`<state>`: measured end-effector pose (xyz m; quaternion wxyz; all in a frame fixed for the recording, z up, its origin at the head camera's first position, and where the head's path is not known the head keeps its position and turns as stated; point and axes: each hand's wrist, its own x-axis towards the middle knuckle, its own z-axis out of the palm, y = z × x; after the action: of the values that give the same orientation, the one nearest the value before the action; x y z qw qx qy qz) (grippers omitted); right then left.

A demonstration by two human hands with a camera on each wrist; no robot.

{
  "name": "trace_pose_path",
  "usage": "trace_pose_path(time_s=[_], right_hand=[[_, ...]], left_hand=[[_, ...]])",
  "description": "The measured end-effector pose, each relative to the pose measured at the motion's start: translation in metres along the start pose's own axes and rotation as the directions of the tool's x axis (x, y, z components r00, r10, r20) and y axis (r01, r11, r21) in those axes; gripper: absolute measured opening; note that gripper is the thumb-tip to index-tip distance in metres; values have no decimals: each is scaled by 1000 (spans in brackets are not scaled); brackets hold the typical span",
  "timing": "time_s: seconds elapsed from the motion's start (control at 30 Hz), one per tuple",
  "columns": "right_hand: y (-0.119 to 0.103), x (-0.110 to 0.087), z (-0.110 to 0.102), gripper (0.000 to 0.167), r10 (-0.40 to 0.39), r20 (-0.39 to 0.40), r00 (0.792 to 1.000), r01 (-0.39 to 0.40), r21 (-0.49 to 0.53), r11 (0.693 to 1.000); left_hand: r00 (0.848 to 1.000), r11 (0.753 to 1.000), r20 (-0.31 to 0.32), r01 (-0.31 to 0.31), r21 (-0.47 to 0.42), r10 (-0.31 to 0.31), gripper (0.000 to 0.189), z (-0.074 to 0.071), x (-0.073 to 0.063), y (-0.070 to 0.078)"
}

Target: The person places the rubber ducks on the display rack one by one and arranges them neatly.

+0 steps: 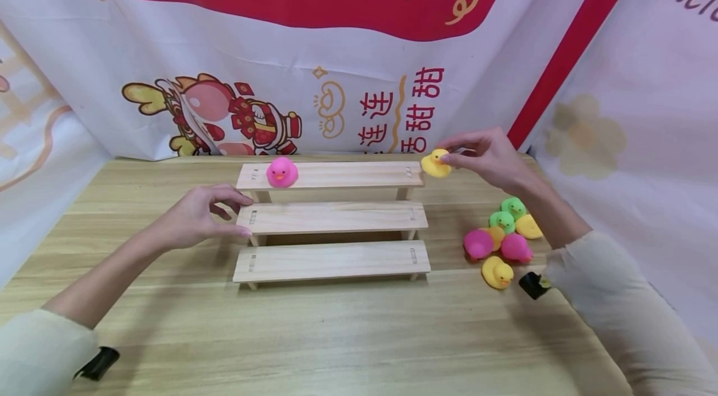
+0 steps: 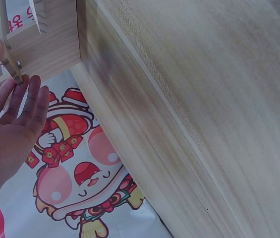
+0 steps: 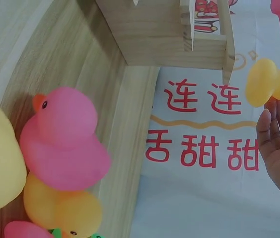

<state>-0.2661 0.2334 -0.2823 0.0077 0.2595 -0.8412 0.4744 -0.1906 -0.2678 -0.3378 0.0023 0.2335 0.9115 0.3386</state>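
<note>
Wooden table [image 1: 336, 333] | yellow duck [image 1: 434, 166] | pinched in right grip [image 1: 493, 160]

The shelf [image 1: 331, 217] is smooth, matt wood; the tabletop [image 1: 336, 333] beneath it, wood-grained with a faint sheen. The ducks [image 1: 516, 247] right of the shelf look like satiny plastic; the backdrop [image 1: 314, 47] behind it, creased cloth.

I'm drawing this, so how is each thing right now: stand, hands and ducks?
Wooden stand: upright on the table.
Left hand: holding the left end of the middle step.
Yellow duck: held up near the right end of the top step.
Right hand: pinching that duck.
Pink duck: sitting upright on the top step, towards its left end.
Other ducks: grouped on the table, right of the stand.
</note>
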Motion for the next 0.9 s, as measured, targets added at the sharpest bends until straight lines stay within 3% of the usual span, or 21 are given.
trace_pose_path(time_s=[0.37, 0.9], right_hand=[[-5, 11, 9, 25, -71, 25, 997, 69, 51, 996], [-15, 22, 22, 26, -80, 54, 995, 76, 70, 995]], left_hand=[[1000, 1000, -2, -5, -2, 5, 46, 0, 0, -1], [1000, 1000, 5, 5, 0, -5, 45, 0, -1, 1]])
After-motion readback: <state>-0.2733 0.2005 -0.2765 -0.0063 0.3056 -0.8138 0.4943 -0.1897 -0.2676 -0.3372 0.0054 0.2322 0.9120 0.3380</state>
